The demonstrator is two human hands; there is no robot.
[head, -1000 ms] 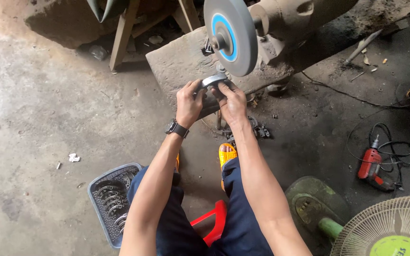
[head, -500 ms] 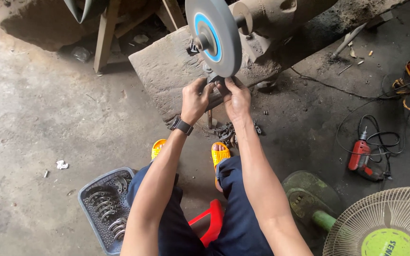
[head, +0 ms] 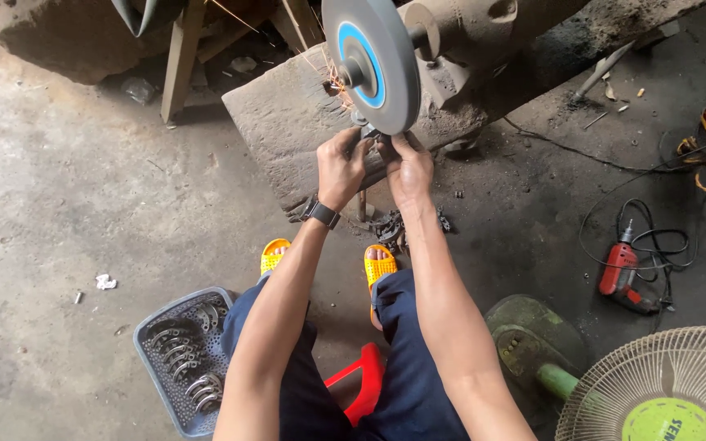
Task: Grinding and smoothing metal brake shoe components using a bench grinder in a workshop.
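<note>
Fingers of the left hand (head: 343, 167) and right hand (head: 406, 167) pinch a small metal piece (head: 372, 135) between them, pressed up against the lower rim of the grey grinding wheel (head: 369, 61); sparks fly leftward. A basket (head: 157, 384) of metal clamps sits on the floor beside the left leg.

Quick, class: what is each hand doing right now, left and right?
Left hand: closed on the metal part held against the grinding wheel.
Right hand: closed on the same metal part.
</note>
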